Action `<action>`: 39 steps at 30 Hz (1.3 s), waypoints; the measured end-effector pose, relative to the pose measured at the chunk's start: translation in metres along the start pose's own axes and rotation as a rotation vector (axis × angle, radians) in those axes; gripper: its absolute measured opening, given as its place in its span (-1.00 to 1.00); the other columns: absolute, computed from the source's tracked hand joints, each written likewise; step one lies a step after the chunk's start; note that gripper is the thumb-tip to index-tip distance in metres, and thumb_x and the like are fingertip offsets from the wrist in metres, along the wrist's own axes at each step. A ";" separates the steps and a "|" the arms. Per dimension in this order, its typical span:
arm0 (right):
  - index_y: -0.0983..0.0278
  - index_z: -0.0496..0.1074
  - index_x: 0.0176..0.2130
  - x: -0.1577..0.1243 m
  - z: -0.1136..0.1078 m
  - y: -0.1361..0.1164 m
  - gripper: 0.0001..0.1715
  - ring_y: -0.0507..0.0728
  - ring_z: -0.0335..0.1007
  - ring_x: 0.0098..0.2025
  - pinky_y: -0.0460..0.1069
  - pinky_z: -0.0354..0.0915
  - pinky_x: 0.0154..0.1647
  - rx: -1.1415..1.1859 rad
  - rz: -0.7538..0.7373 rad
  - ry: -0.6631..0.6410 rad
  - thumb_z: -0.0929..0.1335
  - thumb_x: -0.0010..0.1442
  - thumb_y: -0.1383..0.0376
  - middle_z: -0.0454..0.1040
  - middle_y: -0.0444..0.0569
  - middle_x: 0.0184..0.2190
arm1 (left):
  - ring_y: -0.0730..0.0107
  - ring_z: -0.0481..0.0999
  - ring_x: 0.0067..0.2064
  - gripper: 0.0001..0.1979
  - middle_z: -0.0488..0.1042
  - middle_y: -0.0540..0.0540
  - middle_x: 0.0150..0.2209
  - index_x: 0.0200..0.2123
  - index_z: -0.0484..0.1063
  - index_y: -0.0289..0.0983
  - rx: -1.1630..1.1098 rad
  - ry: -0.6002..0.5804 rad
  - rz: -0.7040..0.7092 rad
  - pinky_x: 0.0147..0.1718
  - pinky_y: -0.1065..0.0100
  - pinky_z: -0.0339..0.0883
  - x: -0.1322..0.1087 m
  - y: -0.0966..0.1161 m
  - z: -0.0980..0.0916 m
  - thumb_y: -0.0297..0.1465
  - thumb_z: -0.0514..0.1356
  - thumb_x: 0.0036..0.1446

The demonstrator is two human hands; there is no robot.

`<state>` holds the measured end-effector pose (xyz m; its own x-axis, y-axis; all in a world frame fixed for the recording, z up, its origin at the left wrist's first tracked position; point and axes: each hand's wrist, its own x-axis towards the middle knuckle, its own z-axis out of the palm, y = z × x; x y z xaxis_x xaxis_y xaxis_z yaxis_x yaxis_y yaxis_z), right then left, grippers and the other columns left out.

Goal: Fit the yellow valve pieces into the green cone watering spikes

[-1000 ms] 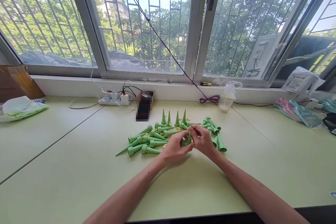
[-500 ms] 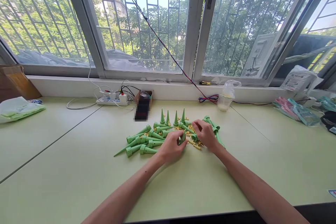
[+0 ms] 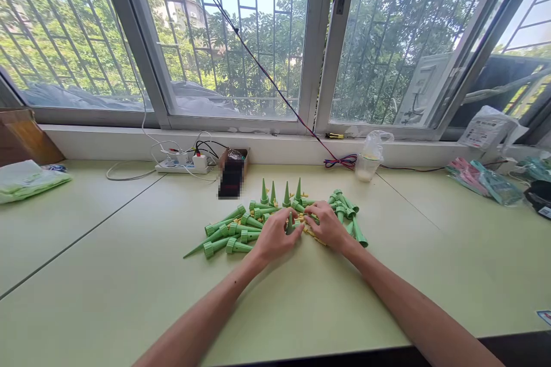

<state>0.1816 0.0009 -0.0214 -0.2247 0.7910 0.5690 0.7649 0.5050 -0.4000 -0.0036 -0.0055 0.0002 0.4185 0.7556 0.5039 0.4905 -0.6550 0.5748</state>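
Observation:
A heap of green plastic cone spikes (image 3: pixel 232 229) lies on the pale green table (image 3: pixel 107 275), mixed with small yellow pieces (image 3: pixel 306 231). Several cones (image 3: pixel 279 192) stand upright at the back of the heap. My left hand (image 3: pixel 273 236) is curled around one upright green cone (image 3: pixel 290 223), gripping it. My right hand (image 3: pixel 327 226) rests on the heap just right of it, fingers bent and pinched among the yellow pieces; what they hold is hidden.
A power strip with cables (image 3: pixel 183 163) and a blurred dark box (image 3: pixel 230 175) sit by the window sill. A plastic cup in a bag (image 3: pixel 370 160) stands further right. Packets (image 3: pixel 486 180) lie at the right edge, a green bag (image 3: pixel 26 178) at the left.
Both hands lowered from in front of the heap onto it. The left hand carried its green cone down and back; the right hand parted from it, then came back beside it among the yellow pieces.

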 end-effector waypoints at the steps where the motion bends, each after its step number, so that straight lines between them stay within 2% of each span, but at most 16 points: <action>1: 0.28 0.50 -0.25 0.000 0.001 0.001 -0.85 0.19 0.31 -0.15 0.07 0.23 -0.06 -0.016 0.004 -0.005 0.31 0.21 0.38 0.44 0.04 -0.29 | 0.47 0.30 -0.48 -0.82 0.42 -0.02 -0.36 -0.29 0.36 -0.26 0.000 0.018 -0.005 -0.45 0.40 0.20 0.000 0.000 0.000 -0.25 0.14 0.14; 9: 0.26 0.53 -0.31 -0.001 0.002 0.001 -0.83 0.18 0.28 -0.18 0.07 0.19 -0.07 -0.131 0.024 -0.072 0.32 0.23 0.34 0.38 0.02 -0.33 | 0.48 0.29 -0.48 -0.75 0.43 -0.02 -0.35 -0.30 0.35 -0.26 -0.048 0.146 -0.025 -0.46 0.42 0.16 0.001 0.005 -0.003 -0.19 0.05 0.25; 15: 0.30 0.48 -0.34 -0.001 0.003 0.001 -0.90 0.19 0.28 -0.19 0.07 0.19 -0.09 -0.138 0.060 -0.080 0.35 0.19 0.36 0.39 0.03 -0.34 | 0.49 0.27 -0.51 -0.72 0.43 -0.02 -0.37 -0.32 0.34 -0.26 -0.047 0.150 -0.036 -0.48 0.42 0.12 0.001 0.008 -0.002 -0.23 -0.03 0.31; 24: 0.28 0.40 -0.38 -0.001 0.004 0.002 -0.94 0.20 0.27 -0.22 0.08 0.21 -0.12 -0.106 0.070 -0.054 0.34 0.17 0.38 0.37 0.01 -0.37 | 0.48 0.31 -0.47 -0.71 0.44 -0.03 -0.36 -0.32 0.35 -0.27 -0.057 0.153 -0.031 -0.47 0.41 0.13 0.000 0.007 -0.002 -0.24 -0.05 0.33; 27: 0.27 0.37 -0.36 -0.001 0.003 0.001 -0.93 0.21 0.26 -0.22 0.09 0.23 -0.13 -0.062 0.061 -0.005 0.32 0.19 0.38 0.35 0.01 -0.36 | 0.47 0.32 -0.46 -0.73 0.43 -0.03 -0.37 -0.32 0.34 -0.27 -0.062 0.156 -0.026 -0.46 0.41 0.14 0.001 0.007 -0.002 -0.25 -0.03 0.32; 33: 0.26 0.28 -0.25 0.001 0.002 -0.007 -0.89 0.20 0.25 -0.20 0.10 0.27 -0.16 0.070 0.070 0.179 0.19 0.31 0.33 0.31 0.05 -0.26 | 0.45 0.34 -0.42 -0.78 0.43 -0.03 -0.33 -0.27 0.35 -0.26 -0.026 0.142 -0.030 -0.42 0.41 0.18 0.001 0.004 0.000 -0.23 0.06 0.26; 39: 0.27 0.25 -0.21 0.001 0.002 -0.012 -0.88 0.12 0.29 -0.30 0.02 0.26 -0.23 0.221 0.031 0.202 0.17 0.34 0.31 0.35 -0.03 -0.32 | 0.40 0.36 -0.41 -0.80 0.41 -0.03 -0.37 -0.26 0.35 -0.26 0.036 0.104 -0.027 -0.40 0.39 0.19 -0.002 0.003 0.002 -0.24 0.13 0.18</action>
<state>0.1712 -0.0033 -0.0173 -0.0617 0.7341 0.6762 0.6148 0.5617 -0.5536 -0.0013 -0.0087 -0.0001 0.3244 0.7669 0.5538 0.5285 -0.6325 0.5663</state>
